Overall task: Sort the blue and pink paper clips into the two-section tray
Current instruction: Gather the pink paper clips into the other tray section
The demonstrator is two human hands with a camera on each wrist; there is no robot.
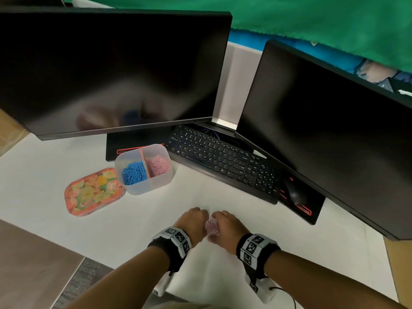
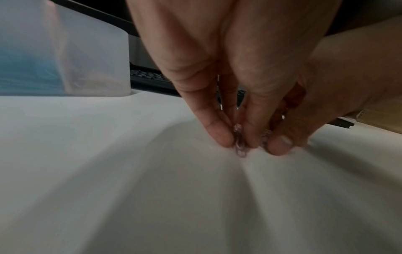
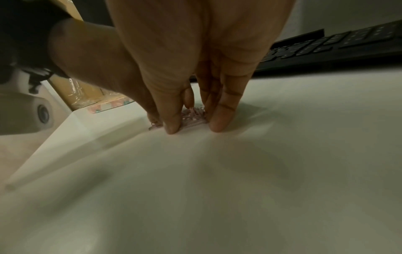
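A small heap of pink paper clips lies on the white table between the left hand and the right hand, both sets of fingertips curled down around it and gathering it. In the right wrist view the clips sit between thumb and fingers; they look thin, tangled and pale. The clear two-section tray stands well apart, blue clips left, pink clips right. Motion blur hides single clips.
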